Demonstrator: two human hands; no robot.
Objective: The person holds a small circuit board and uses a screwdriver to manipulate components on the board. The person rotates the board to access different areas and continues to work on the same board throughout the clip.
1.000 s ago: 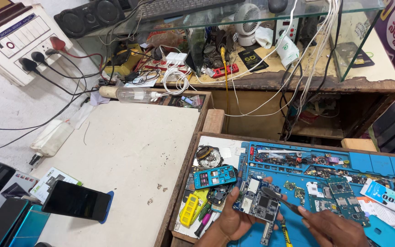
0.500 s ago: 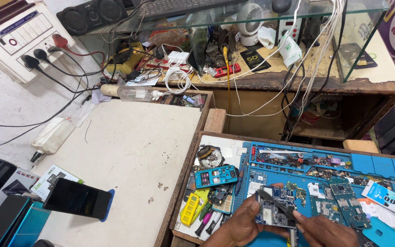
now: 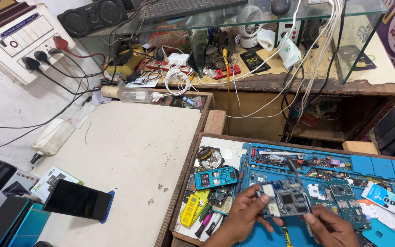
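a black phone [image 3: 77,200] lies face up at the left edge of the pale counter [image 3: 129,151]. further right, a small blue phone frame [image 3: 216,177] sits in the wooden tray [image 3: 186,183]. the left hand [image 3: 243,215] pinches the circuit board [image 3: 285,200], raised just above the blue mat [image 3: 366,164]. the right hand [image 3: 332,226] is closed around a thin tool [image 3: 298,180], whose tip touches the board.
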